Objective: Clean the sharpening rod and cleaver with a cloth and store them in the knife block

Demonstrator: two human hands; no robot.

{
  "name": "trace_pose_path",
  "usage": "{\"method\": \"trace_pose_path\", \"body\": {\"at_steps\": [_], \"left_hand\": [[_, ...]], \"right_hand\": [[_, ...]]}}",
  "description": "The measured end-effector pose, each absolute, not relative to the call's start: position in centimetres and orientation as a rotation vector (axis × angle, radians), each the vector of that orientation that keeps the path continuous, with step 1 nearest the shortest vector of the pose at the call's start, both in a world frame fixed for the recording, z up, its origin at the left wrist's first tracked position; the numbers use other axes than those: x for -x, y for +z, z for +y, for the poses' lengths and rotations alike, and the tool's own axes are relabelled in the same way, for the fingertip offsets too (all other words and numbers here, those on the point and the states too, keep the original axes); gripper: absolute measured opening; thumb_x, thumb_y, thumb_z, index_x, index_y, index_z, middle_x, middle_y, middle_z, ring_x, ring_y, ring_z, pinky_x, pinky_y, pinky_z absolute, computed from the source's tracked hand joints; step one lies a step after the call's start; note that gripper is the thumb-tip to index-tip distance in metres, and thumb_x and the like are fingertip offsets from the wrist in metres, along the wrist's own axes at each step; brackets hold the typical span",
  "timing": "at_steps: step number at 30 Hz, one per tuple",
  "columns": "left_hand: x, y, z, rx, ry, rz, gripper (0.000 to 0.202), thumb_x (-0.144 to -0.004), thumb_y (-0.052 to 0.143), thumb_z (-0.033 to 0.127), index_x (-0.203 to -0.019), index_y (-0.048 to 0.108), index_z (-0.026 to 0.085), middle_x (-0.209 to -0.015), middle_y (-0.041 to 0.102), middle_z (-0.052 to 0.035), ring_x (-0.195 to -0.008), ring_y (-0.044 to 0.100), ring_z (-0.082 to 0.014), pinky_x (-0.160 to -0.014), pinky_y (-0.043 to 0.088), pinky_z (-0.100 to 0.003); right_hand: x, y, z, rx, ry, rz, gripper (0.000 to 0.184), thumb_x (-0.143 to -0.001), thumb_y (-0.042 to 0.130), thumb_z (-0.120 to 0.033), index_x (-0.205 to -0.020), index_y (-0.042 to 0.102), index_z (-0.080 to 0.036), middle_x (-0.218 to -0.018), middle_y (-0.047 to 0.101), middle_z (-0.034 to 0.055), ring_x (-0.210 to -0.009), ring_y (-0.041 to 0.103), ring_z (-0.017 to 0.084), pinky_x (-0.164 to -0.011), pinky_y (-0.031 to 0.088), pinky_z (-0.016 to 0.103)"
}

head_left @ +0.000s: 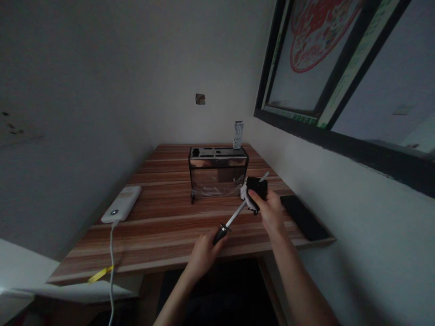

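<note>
My left hand [204, 251] is closed around the black handle of a honing steel [235, 216]. The rod slants up and to the right, away from me. My right hand [272, 213] grips a black and white cloth [257, 185] wrapped about the rod's far part, and the tip sticks out beyond it. Behind the rod stands a clear-sided knife block [217, 156] with a slotted top. A pale, wrapped-looking upright object [238, 136] rises at the block's right end; its kind is unclear.
On the wooden table [163, 222] lie a white power bank [122, 203] with a cable [112, 253] at left and a dark flat phone-like object [304, 217] at right. A yellow strip [100, 274] hangs at the front edge. Walls close in the table; a dark frame [316, 136] runs along the right one.
</note>
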State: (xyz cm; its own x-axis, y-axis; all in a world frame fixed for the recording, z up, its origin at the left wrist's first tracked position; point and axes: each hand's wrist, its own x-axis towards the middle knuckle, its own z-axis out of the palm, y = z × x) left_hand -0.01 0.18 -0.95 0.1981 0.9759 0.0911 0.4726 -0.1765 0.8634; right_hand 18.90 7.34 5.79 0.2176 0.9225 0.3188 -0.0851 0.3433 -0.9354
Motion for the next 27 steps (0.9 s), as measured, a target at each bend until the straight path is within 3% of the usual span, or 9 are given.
{"method": "trace_pose_path", "body": {"at_steps": [5, 19, 27], "left_hand": [[0.1, -0.8, 0.1, -1.763, 0.886, 1.356, 0.029, -0.086, 0.051, 0.036, -0.102, 0.068, 0.018, -0.092, 0.073, -0.0049, -0.085, 0.067, -0.0218, -0.075, 0.044, -0.024], [0.3, -1.0, 0.2, -1.744, 0.91, 1.316, 0.032, -0.086, 0.052, 0.04, -0.102, 0.069, 0.017, -0.094, 0.073, -0.0054, -0.088, 0.066, -0.0226, -0.08, 0.045, -0.026], [0.4, -1.1, 0.5, -1.703, 0.963, 1.304, 0.033, -0.085, 0.051, 0.038, -0.103, 0.068, 0.016, -0.094, 0.073, -0.0043, -0.088, 0.065, -0.022, -0.079, 0.046, -0.025]], "right_hand": [[-20.4, 7.0, 8.5, 0.945, 0.79, -1.049, 0.03, -0.065, 0.076, -0.041, -0.077, 0.067, -0.015, -0.063, 0.063, 0.0018, -0.048, 0.051, 0.01, -0.041, 0.043, 0.021], [-19.6, 6.7, 9.7, 0.865, 0.725, -0.896, 0.035, -0.064, 0.074, -0.044, -0.083, 0.066, -0.016, -0.081, 0.066, 0.0044, -0.068, 0.058, 0.014, -0.06, 0.048, 0.025], [-17.0, 5.8, 7.8, 0.908, 0.864, -1.153, 0.029, -0.072, 0.069, -0.044, -0.078, 0.066, -0.015, -0.069, 0.065, 0.0031, -0.056, 0.053, 0.012, -0.05, 0.042, 0.023]]}}
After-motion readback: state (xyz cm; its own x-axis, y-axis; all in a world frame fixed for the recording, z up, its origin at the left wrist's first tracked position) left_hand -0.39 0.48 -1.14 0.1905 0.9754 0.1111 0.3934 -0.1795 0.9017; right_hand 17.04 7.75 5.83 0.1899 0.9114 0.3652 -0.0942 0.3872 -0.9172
